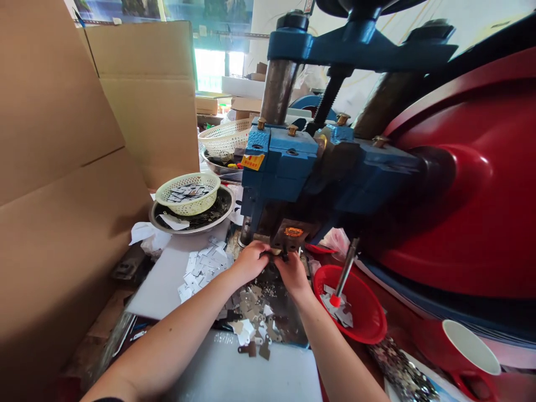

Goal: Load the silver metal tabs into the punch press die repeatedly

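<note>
My left hand (pixel 252 261) and my right hand (pixel 293 272) meet at the die under the head of a blue press (pixel 280 153). The left fingers are closed and reach in from the left side. On the right, the fingers are drawn together close to the die face. Whatever lies between the fingertips is too small and shaded to name. Below the hands, small flat metal plates (pixel 249 304) with tabs and holes are scattered over the dark press bed. More silvery plates (pixel 205 265) are heaped beside my left forearm.
A red bowl (pixel 379 326) holds plates and a red-tipped metal rod (pixel 347 271). A pale plastic basket (pixel 184 207) of plates sits in a metal basin (pixel 228 209). A big red flywheel (pixel 469 212) fills the right. Cardboard (pixel 146 111) walls the left; a red mug (pixel 444 349) stands front right.
</note>
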Motion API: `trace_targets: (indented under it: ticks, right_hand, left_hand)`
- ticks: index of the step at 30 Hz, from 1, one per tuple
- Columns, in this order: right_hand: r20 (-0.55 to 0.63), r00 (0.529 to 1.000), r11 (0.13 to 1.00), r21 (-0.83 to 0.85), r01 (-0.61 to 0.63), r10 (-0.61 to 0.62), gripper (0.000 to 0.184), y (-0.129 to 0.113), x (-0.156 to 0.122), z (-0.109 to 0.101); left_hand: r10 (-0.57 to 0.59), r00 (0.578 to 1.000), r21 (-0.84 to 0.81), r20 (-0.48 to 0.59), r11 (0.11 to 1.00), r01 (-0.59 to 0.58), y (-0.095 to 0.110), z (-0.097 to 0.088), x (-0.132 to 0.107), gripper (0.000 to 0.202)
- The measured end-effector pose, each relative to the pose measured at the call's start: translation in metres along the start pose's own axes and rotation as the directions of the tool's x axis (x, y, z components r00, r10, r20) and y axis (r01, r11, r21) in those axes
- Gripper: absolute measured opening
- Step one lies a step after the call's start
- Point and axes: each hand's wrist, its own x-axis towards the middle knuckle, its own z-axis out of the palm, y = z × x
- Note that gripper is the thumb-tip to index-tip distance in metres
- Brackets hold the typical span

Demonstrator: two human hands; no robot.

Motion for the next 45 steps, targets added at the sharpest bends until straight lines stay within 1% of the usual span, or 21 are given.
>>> trace_targets:
  ticks: [3, 4, 6, 8, 9, 11, 12, 13, 15, 17, 19, 22, 24, 26, 29, 33, 36, 40, 41, 43, 45]
  right_hand:
    - [-0.019, 1.0, 1.0, -0.013, 0.014, -0.015, 0.026, -0.004, -0.001, -0.001]
    - [-0.032, 0.999, 1.0, -0.017, 0.017, -0.018, 0.025, -0.005, -0.003, -0.003]
    - [-0.054, 0.998, 1.0, -0.02, 0.023, -0.024, 0.025, -0.008, -0.011, -0.009]
    - [-0.037, 0.999, 0.999, -0.018, 0.026, -0.027, 0.026, -0.01, -0.025, -0.019]
    - [-0.008, 1.0, 1.0, -0.02, 0.018, -0.018, 0.026, -0.011, -0.033, -0.025]
    - [0.076, 0.997, 0.999, -0.043, -0.014, 0.017, 0.024, -0.009, -0.049, -0.036]
    - [0.114, 0.993, 0.998, -0.06, -0.031, 0.037, 0.023, -0.008, -0.057, -0.041]
    - [0.141, 0.989, 0.996, -0.078, -0.042, 0.053, 0.022, -0.006, -0.064, -0.045]
    - [0.167, 0.984, 0.994, -0.103, -0.041, 0.058, 0.022, -0.001, -0.074, -0.05]
    - [0.168, 0.985, 0.993, -0.115, -0.027, 0.046, 0.023, 0.004, -0.081, -0.052]
    - [0.169, 0.985, 0.992, -0.127, -0.014, 0.036, 0.023, 0.008, -0.083, -0.051]
    - [0.183, 0.983, 0.987, -0.158, 0.01, 0.019, 0.023, 0.013, -0.082, -0.051]
    - [0.18, 0.984, 0.979, -0.2, 0.026, 0.011, 0.024, 0.014, -0.08, -0.052]
    - [0.162, 0.987, 0.962, -0.267, 0.046, -0.002, 0.024, 0.015, -0.076, -0.052]
    - [0.145, 0.988, 0.912, -0.395, 0.113, -0.059, 0.025, 0.014, -0.071, -0.052]
    - [0.144, 0.979, 0.8, -0.566, 0.2, -0.143, 0.024, 0.013, -0.069, -0.049]
    - [0.139, 0.974, 0.751, -0.62, 0.226, -0.178, 0.024, 0.013, -0.071, -0.047]
    - [0.137, 0.963, 0.752, -0.603, 0.266, -0.23, 0.027, 0.017, -0.071, -0.046]
    - [0.133, 0.961, 0.761, -0.589, 0.273, -0.242, 0.027, 0.019, -0.071, -0.046]
    - [0.117, 0.961, 0.789, -0.551, 0.272, -0.249, 0.026, 0.022, -0.069, -0.045]
    - [0.098, 0.968, 0.821, -0.514, 0.249, -0.232, 0.025, 0.025, -0.068, -0.044]
  left_hand:
    - [0.007, 1.0, 0.008, -0.004, 1.0, -0.007, 0.005, -0.003, 0.001, 0.027]
    - [0.0, 1.0, 0.013, -0.027, 1.0, 0.0, 0.007, -0.006, -0.001, 0.027]
    - [-0.016, 0.994, 0.034, -0.107, 0.999, 0.019, 0.012, -0.013, -0.01, 0.025]
    - [-0.016, 0.988, 0.074, -0.154, 0.997, 0.028, 0.016, -0.023, -0.029, 0.021]
    - [-0.003, 0.994, 0.098, -0.106, 0.995, 0.013, 0.018, -0.027, -0.041, 0.017]
    - [-0.007, 0.999, 0.155, 0.052, 0.988, -0.001, 0.021, -0.033, -0.068, 0.014]
    - [-0.008, 0.99, 0.187, 0.143, 0.982, -0.02, 0.022, -0.035, -0.081, 0.013]
    - [-0.008, 0.979, 0.226, 0.205, 0.973, -0.039, 0.023, -0.035, -0.093, 0.011]
    - [-0.025, 0.965, 0.302, 0.26, 0.952, -0.057, 0.023, -0.033, -0.111, 0.012]
    - [-0.057, 0.968, 0.36, 0.245, 0.932, -0.037, 0.023, -0.029, -0.121, 0.014]
    - [-0.09, 0.973, 0.382, 0.211, 0.924, 0.002, 0.022, -0.024, -0.123, 0.012]
    - [-0.122, 0.978, 0.368, 0.17, 0.928, 0.051, 0.02, -0.018, -0.12, 0.006]
    - [-0.135, 0.98, 0.353, 0.148, 0.933, 0.075, 0.019, -0.017, -0.118, 0.002]
    - [-0.135, 0.981, 0.338, 0.136, 0.937, 0.082, 0.019, -0.016, -0.118, 0.005]
    - [-0.111, 0.987, 0.311, 0.115, 0.948, 0.07, 0.019, -0.016, -0.12, 0.01]
    - [-0.071, 0.996, 0.277, 0.061, 0.959, 0.051, 0.021, -0.017, -0.125, 0.011]
    - [-0.05, 0.999, 0.296, 0.017, 0.954, 0.042, 0.015, -0.025, -0.128, 0.01]
    - [-0.078, 0.992, 0.369, -0.095, 0.923, 0.108, 0.0, -0.045, -0.128, 0.014]
    - [-0.076, 0.991, 0.385, -0.107, 0.916, 0.112, -0.003, -0.049, -0.127, 0.015]
    - [-0.059, 0.994, 0.413, -0.091, 0.906, 0.091, -0.005, -0.054, -0.125, 0.015]
    - [-0.042, 0.998, 0.432, -0.039, 0.9, 0.055, -0.002, -0.054, -0.122, 0.018]
